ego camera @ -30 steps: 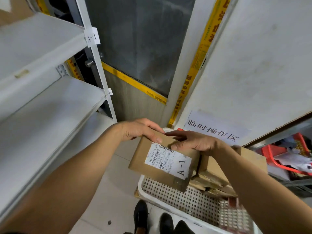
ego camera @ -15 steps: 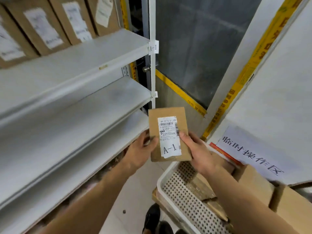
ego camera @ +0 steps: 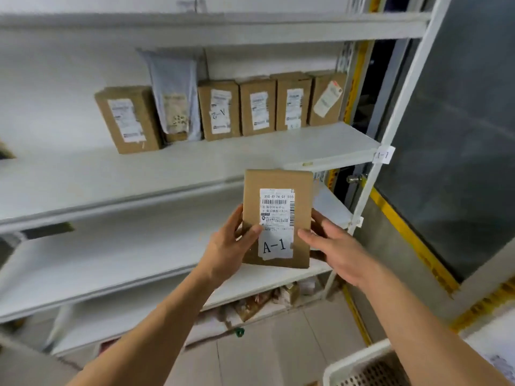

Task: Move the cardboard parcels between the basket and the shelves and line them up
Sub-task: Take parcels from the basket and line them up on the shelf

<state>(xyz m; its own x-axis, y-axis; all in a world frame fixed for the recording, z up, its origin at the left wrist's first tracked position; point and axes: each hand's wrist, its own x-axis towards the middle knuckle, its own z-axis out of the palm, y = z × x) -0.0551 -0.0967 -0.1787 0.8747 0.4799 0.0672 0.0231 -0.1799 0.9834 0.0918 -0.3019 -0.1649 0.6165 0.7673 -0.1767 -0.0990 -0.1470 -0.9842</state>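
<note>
A person holds one cardboard parcel [ego camera: 277, 218] upright in front of a white metal shelving unit [ego camera: 195, 168], seen from a head camera looking over both bare forearms. The parcel is in the air, level with the gap between two shelves and close to the right front corner of the unit, touching no shelf. Its white shipping label [ego camera: 276, 222] faces the camera, with a barcode above and the printed code "A-1" below.

The left hand [ego camera: 231, 246] grips the parcel's left edge: its thumb lies across the front near the label and its fingers curl behind. The right hand [ego camera: 331, 246] holds the right edge, fingers [ego camera: 320, 221] wrapped round the side and thumb pointing toward the lower front face.

On the shelf above, along its back edge, stands a row of parcels [ego camera: 259, 107], upright with labels outward. A grey plastic mailer bag [ego camera: 175, 90] leans among them, between the leftmost box [ego camera: 128, 118] and the rest. A small paper tag [ego camera: 383, 155] reading "A-1" is fixed to the right front post at that shelf's corner.

In the bottom right corner, the rim of a white perforated plastic basket [ego camera: 359, 360] shows above the tiled floor [ego camera: 264, 352]. Right of the shelves is a dark glass panel [ego camera: 457, 135] bordered with yellow tape.
</note>
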